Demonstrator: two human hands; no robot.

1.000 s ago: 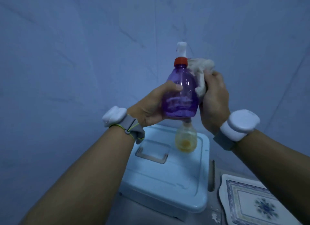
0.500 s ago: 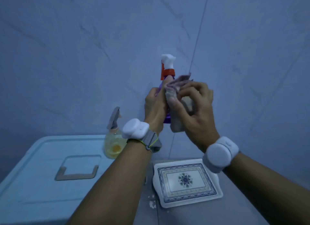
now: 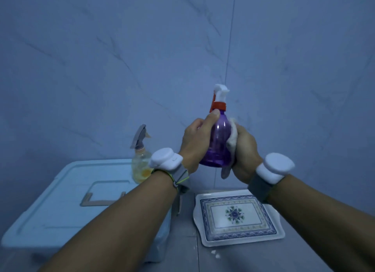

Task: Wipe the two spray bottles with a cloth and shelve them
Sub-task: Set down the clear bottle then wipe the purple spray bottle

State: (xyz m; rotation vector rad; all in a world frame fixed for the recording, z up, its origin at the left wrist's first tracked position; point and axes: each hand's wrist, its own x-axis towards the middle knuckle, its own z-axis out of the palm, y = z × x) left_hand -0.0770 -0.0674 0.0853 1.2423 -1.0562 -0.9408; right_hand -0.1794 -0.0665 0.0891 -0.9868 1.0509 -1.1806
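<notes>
A purple spray bottle (image 3: 218,142) with an orange collar and white trigger head is held upright in the air in front of the wall. My left hand (image 3: 195,142) grips its left side, thumb near the collar. My right hand (image 3: 244,152) grips a white cloth (image 3: 232,139) and presses it against the bottle's right side. A second spray bottle (image 3: 141,162), clear with yellowish liquid and a grey trigger, stands on the lid of a light blue box (image 3: 67,202) at the left, partly hidden behind my left wrist.
A white rectangular tray (image 3: 239,235) with a blue patterned border lies on the grey surface below my right forearm. The tiled wall stands close behind everything. Small white crumbs lie on the surface near the tray's front left corner.
The cloth has moved from the front of the purple bottle to its right side, so the bottle's body now shows. The view has shifted slightly.
</notes>
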